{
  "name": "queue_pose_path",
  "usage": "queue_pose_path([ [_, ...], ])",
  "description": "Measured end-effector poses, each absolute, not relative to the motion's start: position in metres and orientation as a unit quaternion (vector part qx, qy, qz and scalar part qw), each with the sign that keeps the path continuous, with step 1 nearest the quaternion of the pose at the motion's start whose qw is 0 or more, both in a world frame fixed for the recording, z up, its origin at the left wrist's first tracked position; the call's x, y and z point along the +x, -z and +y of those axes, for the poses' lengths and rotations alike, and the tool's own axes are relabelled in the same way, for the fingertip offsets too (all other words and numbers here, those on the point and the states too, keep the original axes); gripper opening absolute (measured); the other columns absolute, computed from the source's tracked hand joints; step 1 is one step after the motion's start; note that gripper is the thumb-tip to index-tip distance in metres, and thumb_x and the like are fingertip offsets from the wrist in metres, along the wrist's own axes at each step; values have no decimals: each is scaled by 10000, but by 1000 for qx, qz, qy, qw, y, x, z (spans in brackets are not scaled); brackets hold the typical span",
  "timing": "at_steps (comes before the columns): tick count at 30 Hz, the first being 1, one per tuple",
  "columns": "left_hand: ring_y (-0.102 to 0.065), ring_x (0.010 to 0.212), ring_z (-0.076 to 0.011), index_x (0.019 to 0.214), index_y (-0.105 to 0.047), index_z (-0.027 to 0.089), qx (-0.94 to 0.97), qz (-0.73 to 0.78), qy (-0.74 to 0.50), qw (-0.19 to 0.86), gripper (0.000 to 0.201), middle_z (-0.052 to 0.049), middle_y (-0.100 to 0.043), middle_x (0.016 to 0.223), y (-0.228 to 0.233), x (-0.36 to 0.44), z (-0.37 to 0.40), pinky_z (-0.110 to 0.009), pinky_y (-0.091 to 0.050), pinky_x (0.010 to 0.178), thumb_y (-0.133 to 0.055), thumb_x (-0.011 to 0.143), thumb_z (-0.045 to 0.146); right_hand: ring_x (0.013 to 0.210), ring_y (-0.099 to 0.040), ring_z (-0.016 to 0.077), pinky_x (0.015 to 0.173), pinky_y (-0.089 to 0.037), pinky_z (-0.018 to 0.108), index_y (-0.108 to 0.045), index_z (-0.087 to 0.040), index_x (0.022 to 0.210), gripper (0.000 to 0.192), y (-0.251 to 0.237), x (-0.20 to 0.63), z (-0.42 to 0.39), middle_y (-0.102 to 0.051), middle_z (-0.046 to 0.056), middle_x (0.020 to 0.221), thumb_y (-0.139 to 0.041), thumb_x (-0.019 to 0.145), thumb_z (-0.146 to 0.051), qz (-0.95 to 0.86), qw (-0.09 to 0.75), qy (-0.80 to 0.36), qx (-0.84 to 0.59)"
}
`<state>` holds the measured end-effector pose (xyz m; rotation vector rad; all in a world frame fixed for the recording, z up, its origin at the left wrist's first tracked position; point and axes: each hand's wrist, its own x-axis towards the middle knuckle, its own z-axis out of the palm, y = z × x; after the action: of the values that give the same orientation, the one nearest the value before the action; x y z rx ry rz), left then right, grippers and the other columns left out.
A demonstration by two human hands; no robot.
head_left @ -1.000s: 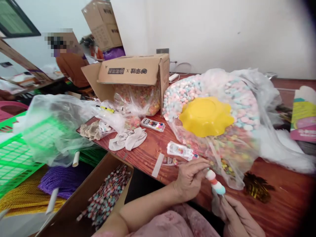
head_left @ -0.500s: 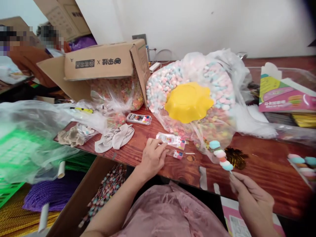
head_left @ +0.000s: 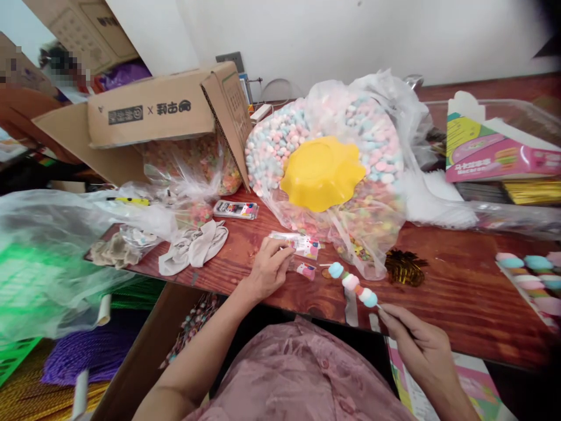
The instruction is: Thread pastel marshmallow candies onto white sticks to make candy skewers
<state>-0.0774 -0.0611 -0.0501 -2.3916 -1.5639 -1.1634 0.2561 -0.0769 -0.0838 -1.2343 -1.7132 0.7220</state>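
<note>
My right hand point(head_left: 418, 342) pinches the stick of a marshmallow skewer point(head_left: 353, 283), with blue and pink-white marshmallows and smaller coloured pieces between them. It is held tilted above the table's front edge, its tip towards the left. My left hand point(head_left: 269, 268) rests at the small printed packets, its thumb and bent fingers closed at the clear end of a small plastic bag point(head_left: 305, 270). Just beyond lie more printed bags point(head_left: 309, 247). Exactly how the fingertips grip the bag is partly hidden.
A yellow scalloped bowl point(head_left: 323, 172) sits upside down on a large bag of marshmallows point(head_left: 276, 140). Left stands an open cardboard box point(head_left: 153, 111). Gold twist ties point(head_left: 405, 268) lie right of centre; finished skewers point(head_left: 532, 280) lie at the right edge. A grey cloth point(head_left: 193, 248) lies left.
My right hand has carried the skewer leftward, closer to the small bags and my left hand. My left hand stays beside the bags. The whole view has shifted slightly.
</note>
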Motion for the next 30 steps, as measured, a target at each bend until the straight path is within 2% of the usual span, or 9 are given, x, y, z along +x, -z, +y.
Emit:
queue_pose_path([
  [2,-550,922,-193,1089,-665,151,-771,-497,397,27,175,-93,-642,1002,45,-77,-69,-355,-491,827,-591,930,150,579,-713,136,565,-559,149,-804,-213,880,161,85,258,-77,-779,18,752,-682,835,-308,-674,445,-288,-515],
  [8,-599,860,-188,953,-716,153,-809,-494,311,-69,173,-92,-684,915,61,-79,-68,-325,-510,784,-546,960,184,569,-710,140,557,-562,155,-807,-217,882,152,86,253,-77,-778,16,746,-695,829,-305,-676,441,-313,-501],
  [14,-637,766,-162,812,-753,179,-727,-550,372,-177,190,-51,-696,777,78,-79,-58,-292,-513,741,-623,937,239,612,-738,160,581,-583,172,-808,-213,879,158,81,248,-79,-790,28,784,-676,845,-294,-700,441,-305,-472],
  [18,-666,776,-161,832,-771,189,-695,-554,389,-243,187,-45,-736,793,71,-78,-60,-298,-524,769,-641,935,274,617,-743,174,586,-596,196,-805,-206,877,160,76,243,-77,-791,36,789,-661,857,-273,-719,433,-289,-461],
  [22,-672,782,-162,864,-777,189,-703,-541,398,-234,204,-52,-742,819,69,-77,-63,-300,-533,764,-628,948,299,565,-727,171,579,-605,216,-805,-220,871,159,75,234,-71,-786,29,764,-651,870,-260,-740,437,-285,-425],
  [26,-661,788,-156,876,-781,192,-720,-533,400,-194,221,-58,-723,829,75,-77,-66,-291,-537,759,-614,958,311,602,-734,177,585,-602,222,-811,-227,878,165,77,236,-64,-786,38,776,-659,870,-291,-746,423,-290,-424],
  [30,-656,826,-158,927,-785,196,-752,-515,380,-158,215,-66,-718,868,79,-77,-68,-286,-536,768,-598,967,294,477,-647,142,460,-537,200,-812,-211,856,200,69,247,-60,-739,13,661,-675,864,-357,-705,412,-321,-480],
])
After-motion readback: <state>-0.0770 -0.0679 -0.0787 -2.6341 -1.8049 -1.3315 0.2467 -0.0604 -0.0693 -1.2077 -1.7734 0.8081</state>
